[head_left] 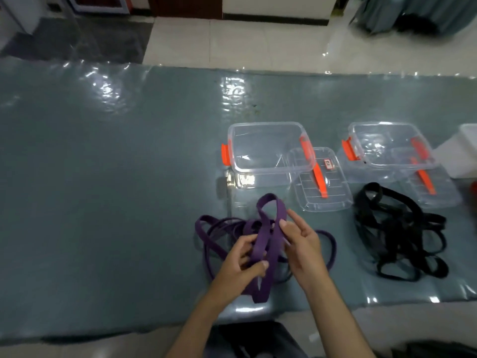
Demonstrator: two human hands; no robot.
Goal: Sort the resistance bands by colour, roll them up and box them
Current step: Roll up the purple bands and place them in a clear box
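A folded purple band (265,228) stands up between my hands, its loop pointing away from me. My left hand (241,264) pinches its lower part between thumb and fingers. My right hand (300,241) touches the band's right side with spread fingers. More purple bands (214,236) lie in a loose pile under and around my hands. A tangle of black bands (397,236) lies to the right. Behind the purple pile stands an open clear box (265,151) with orange clips. A second clear box (389,146) stands behind the black pile.
A clear lid (320,182) with an orange handle leans beside the first box, and another lid (433,187) lies under the second. A white container (462,153) sits at the far right. The table (103,177) has a shiny grey-green cover; its near edge runs below my forearms.
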